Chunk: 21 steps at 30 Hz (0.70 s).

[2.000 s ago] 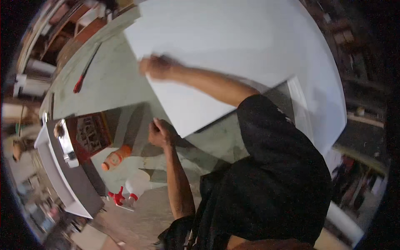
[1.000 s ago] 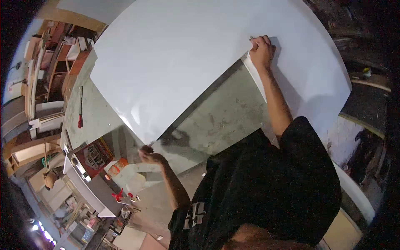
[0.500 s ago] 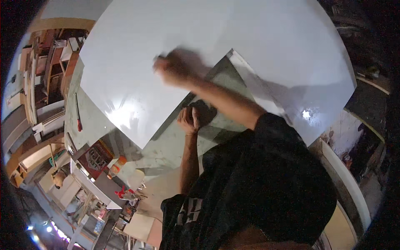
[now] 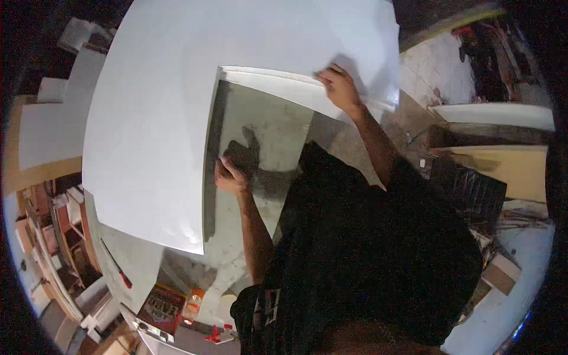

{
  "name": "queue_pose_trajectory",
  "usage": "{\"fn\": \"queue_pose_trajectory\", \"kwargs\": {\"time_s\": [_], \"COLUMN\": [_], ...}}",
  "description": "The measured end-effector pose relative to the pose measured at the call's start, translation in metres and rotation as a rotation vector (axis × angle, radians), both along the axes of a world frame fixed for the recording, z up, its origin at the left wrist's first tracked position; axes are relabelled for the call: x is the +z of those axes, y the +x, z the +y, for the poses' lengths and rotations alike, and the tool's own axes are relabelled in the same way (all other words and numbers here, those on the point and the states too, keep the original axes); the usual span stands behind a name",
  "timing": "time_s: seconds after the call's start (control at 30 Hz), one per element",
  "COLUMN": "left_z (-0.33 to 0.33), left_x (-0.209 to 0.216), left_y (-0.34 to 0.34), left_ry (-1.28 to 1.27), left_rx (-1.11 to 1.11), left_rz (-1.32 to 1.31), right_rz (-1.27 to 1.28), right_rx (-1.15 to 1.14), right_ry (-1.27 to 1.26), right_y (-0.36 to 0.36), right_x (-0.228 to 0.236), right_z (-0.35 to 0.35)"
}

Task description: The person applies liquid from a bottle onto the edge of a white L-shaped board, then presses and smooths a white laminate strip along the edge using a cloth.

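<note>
Going left to right here. The big white sheet (image 4: 148, 124) takes up the left and top of my view, with a big open corner facing me. Its left leg runs long-ways, roughly away from me, and the inner edge of that leg is just left of my left hand (image 4: 231, 176), with a dark band (image 4: 218, 118) between edge and fingers (shadow or backing, can't tell). Can't say if I'm actually touching it. Those fingers are half curled, thumb lying toward them; nothing pokes out, but I can't tell if something small is tucked inside.

Over on the right, the other leg runs off rightward, dipping a bit toward me, with a narrow pale strip (image 4: 266, 77) along its near edge. My right hand (image 4: 341, 89) is right at that strip, knuckles up, fingers bent, tips pointing left along it. So that's the nearer hand for the strip; my left is nearer the inner edge. Can't tell if the right has hold of anything.

Head count, left to right: one red-handled tool (image 4: 122, 276) with a long thin shaft, one white sheet, one red printed packet (image 4: 161, 307), one bottle with orange on it (image 4: 193, 305), one red trigger sprayer (image 4: 214, 335), two hands, both mine, and one greenish worktable (image 4: 278, 115) under the lot.
</note>
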State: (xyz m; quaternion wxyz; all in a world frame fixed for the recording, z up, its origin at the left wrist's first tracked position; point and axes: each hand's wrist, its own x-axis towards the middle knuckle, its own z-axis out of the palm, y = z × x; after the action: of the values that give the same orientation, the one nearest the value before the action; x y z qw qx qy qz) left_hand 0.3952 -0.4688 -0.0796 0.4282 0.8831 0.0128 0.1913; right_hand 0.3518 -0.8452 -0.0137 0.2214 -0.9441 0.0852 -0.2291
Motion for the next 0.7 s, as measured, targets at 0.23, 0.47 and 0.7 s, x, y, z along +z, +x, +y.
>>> {"fn": "queue_pose_trajectory", "kwargs": {"time_s": [0.23,0.47,0.7], "left_z": [0.021,0.018,0.008], "left_x": [0.019,0.008,-0.003], "left_y": [-0.01,-0.01,0.003], "left_ry": [-0.124,0.003,0.209], "left_rx": [-0.095,-0.072,0.115], "left_rz": [0.077,0.09,0.329], "right_rz": [-0.063,-0.111,0.104], "right_rx": [-0.539,-0.419,-0.083], "right_ry": [-0.107,-0.02,0.235], "right_y": [-0.227,-0.2,-0.151], "right_x": [-0.005,0.027,0.015], "right_z": [-0.072,-0.118,-0.184]}}
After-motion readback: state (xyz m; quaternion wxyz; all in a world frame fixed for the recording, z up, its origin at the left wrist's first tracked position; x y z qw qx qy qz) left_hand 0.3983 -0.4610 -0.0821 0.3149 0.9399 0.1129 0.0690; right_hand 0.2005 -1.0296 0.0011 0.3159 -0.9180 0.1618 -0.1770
